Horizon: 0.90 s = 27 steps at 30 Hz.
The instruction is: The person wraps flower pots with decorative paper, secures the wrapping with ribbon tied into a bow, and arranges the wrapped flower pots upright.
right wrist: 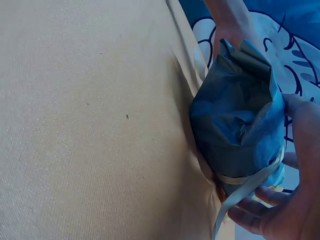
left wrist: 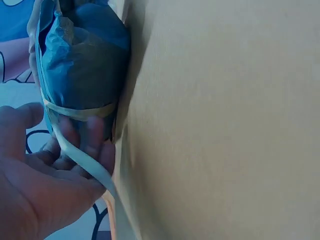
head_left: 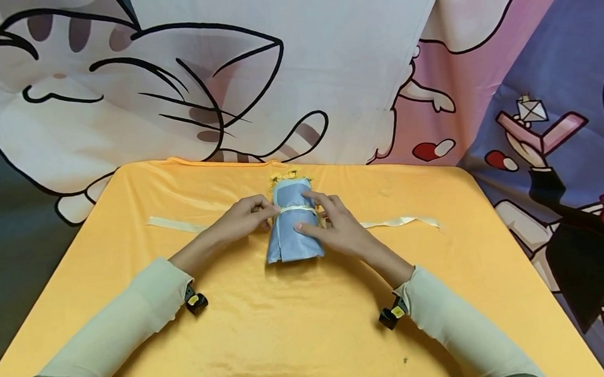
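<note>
A small bouquet (head_left: pixel 297 236) in blue wrapping paper lies on the yellow-covered table, its yellow flowers (head_left: pixel 291 175) at the far end. A pale ribbon (head_left: pixel 298 208) circles its middle, with one tail (head_left: pixel 174 224) out to the left and another (head_left: pixel 403 221) to the right. My left hand (head_left: pixel 245 216) holds the bouquet's left side at the ribbon, thumb near the top, fingers curled at the side; a ribbon length (left wrist: pixel 82 157) crosses those fingers. From the right, my right hand (head_left: pixel 337 224) grips the wrap, its thumb and forefinger on top and other fingers (right wrist: pixel 255 205) along the side.
The yellow tablecloth (head_left: pixel 271 333) spreads around the bouquet and reaches toward me. Behind the table hangs a printed cloth (head_left: pixel 356 60) with a cartoon cat, and another cartoon cloth (head_left: pixel 560 150) stands at the right. A small dark speck (head_left: pixel 405 360) lies near the front right.
</note>
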### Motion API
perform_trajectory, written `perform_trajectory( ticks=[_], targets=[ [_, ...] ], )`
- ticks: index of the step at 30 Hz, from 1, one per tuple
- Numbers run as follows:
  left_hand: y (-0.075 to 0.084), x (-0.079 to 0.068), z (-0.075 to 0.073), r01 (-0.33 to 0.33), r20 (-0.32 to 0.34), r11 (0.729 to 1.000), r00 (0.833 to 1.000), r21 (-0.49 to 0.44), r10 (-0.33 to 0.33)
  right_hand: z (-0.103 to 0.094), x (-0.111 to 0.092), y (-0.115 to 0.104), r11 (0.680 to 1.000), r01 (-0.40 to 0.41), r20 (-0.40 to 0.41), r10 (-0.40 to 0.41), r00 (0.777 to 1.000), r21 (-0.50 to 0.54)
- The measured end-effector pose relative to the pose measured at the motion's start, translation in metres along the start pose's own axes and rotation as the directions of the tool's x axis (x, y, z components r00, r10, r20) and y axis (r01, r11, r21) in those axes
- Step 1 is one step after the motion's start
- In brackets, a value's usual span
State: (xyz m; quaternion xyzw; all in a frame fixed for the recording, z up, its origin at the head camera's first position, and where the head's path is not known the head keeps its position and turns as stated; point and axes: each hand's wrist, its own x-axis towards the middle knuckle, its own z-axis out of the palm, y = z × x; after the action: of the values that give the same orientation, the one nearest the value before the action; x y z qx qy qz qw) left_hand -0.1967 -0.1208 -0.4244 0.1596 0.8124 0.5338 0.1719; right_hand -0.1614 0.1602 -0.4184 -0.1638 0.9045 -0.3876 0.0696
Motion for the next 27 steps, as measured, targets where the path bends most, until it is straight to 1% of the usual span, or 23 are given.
perform_trajectory(
  ticks=[2,6,8,9,12,15,19,22,24,25,27],
  targets=[
    [0.0,0.001,0.0,0.024,0.009,0.999,1.0,-0.038,-0.024,0.0,0.0,0.001,1.0,-0.008,0.002,0.008,1.0,0.001],
    [0.001,0.001,-0.005,0.084,0.008,0.995,0.996,-0.045,-0.083,0.0,0.001,0.001,1.0,-0.01,0.01,0.01,1.0,0.013],
    [0.001,0.0,-0.008,0.106,0.003,0.992,0.994,-0.063,-0.106,0.0,0.001,0.001,1.0,-0.013,0.018,0.012,1.0,0.02],
    [0.0,0.001,-0.009,0.108,-0.001,0.99,0.994,-0.085,-0.109,0.0,0.001,0.001,1.0,-0.016,0.021,0.015,1.0,0.023],
    [-0.002,0.002,-0.01,0.09,-0.013,0.974,0.995,-0.208,-0.095,0.0,0.001,0.001,0.999,-0.022,0.03,0.021,0.999,0.031],
    [-0.004,0.004,-0.007,0.048,-0.028,0.931,0.998,-0.362,-0.062,0.0,0.001,0.0,0.999,-0.03,0.033,0.029,0.999,0.038],
    [-0.005,0.002,-0.001,0.0,-0.044,0.849,0.999,-0.528,-0.028,0.0,0.0,-0.002,0.998,-0.035,0.032,0.034,0.999,0.043],
    [-0.006,0.0,0.004,-0.036,-0.057,0.802,0.998,-0.596,0.003,0.0,0.0,-0.002,0.999,-0.035,0.031,0.034,0.999,0.042],
    [-0.006,-0.001,0.007,-0.065,-0.065,0.783,0.997,-0.618,0.031,0.0,0.0,-0.003,0.999,-0.036,0.032,0.035,0.999,0.04],
    [-0.005,-0.001,0.008,-0.077,-0.072,0.778,0.997,-0.623,0.041,0.0,0.0,-0.003,0.999,-0.038,0.033,0.037,0.999,0.039],
    [-0.004,-0.001,0.011,-0.092,-0.083,0.764,0.995,-0.638,0.05,0.0,0.0,-0.002,0.999,-0.039,0.035,0.038,0.999,0.037]
  ],
)
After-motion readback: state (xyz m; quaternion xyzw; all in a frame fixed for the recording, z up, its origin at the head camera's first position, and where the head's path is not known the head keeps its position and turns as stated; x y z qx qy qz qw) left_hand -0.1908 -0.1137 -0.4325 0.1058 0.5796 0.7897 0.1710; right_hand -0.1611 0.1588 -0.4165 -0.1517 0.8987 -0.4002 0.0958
